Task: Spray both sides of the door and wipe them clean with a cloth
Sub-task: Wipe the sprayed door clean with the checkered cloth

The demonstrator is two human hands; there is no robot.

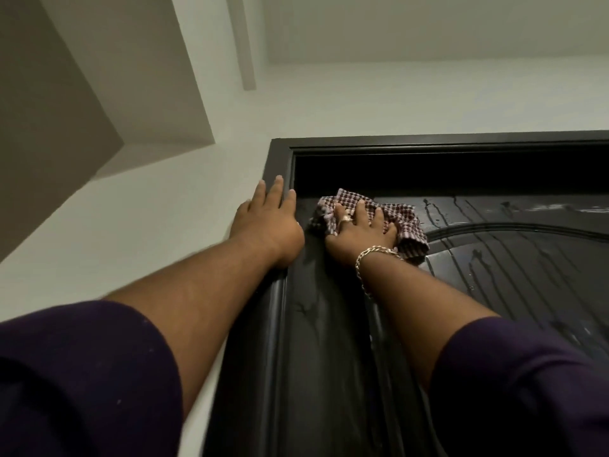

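Observation:
The dark door (333, 324) fills the lower right, seen from below, with wet streaks running down its carved panel. My right hand (361, 230) presses a checked maroon and white cloth (405, 222) flat against the door's upper left corner, fingers spread over it. My left hand (268, 219) rests flat on the dark door frame (280, 159) beside it, fingers straight and holding nothing. No spray bottle is in view.
A white wall (148, 232) lies left of the frame and above it. The ceiling (428, 24) with a boxed beam (59, 94) sits overhead at the upper left. Drips of liquid (438, 212) run down the door to the right of the cloth.

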